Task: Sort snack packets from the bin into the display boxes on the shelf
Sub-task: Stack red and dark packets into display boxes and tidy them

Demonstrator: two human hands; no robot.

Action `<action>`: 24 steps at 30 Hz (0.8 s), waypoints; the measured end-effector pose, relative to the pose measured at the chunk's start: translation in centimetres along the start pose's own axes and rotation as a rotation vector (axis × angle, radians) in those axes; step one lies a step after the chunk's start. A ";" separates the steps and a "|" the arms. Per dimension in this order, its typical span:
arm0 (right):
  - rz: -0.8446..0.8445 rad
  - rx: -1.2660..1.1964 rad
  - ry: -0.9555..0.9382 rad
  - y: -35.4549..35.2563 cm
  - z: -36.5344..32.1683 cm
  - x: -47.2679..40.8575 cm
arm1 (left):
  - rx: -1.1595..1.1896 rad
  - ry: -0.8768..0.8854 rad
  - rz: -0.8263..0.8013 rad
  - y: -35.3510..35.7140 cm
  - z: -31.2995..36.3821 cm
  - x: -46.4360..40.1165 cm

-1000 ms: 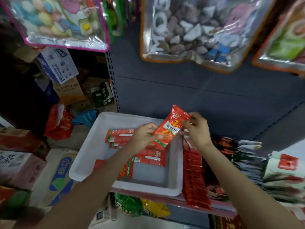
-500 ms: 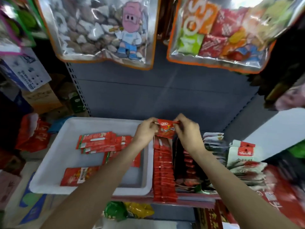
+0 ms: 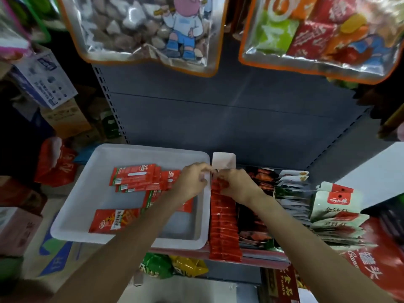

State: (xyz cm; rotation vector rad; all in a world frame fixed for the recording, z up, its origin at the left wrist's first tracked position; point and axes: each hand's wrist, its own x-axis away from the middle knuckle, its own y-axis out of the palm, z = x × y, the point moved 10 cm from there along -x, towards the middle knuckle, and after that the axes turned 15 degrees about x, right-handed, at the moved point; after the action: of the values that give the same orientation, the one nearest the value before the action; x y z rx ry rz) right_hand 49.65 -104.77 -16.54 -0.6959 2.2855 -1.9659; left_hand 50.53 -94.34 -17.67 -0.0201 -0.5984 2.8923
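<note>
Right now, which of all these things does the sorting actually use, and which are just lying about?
In use:
- white bin
- red packets in the bin
- red row in the display box
- left hand and right hand, both at the row's far end

Just lying about:
- hanging snack bags
- cardboard boxes
- white-and-green packets

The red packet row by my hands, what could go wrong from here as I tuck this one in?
The red row looks tightly packed, so pressing another packet in at the back could buckle or crease it. The row's front end reaches the shelf edge, so a push from behind might tip packets off. The left hand hangs over the bin rim; a nudge could shift the bin, which already overhangs the shelf.
</note>
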 end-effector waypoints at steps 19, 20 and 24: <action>-0.404 0.073 -0.124 13.7 -15.3 -8.1 | -0.642 -0.364 0.116 -14.8 -18.5 3.9; -0.399 0.082 -0.118 13.8 -15.3 -8.2 | -0.751 -0.327 0.130 -14.7 -17.8 4.0; -0.326 -0.043 -0.072 12.3 -14.6 -8.5 | -0.800 -0.218 0.128 -14.6 -15.5 5.0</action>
State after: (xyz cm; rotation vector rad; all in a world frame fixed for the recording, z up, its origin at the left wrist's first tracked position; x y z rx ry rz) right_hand 48.89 -86.99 -27.49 -1.1902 2.2984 -1.9774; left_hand 49.01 -74.18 -25.97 0.1513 -1.7970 2.5694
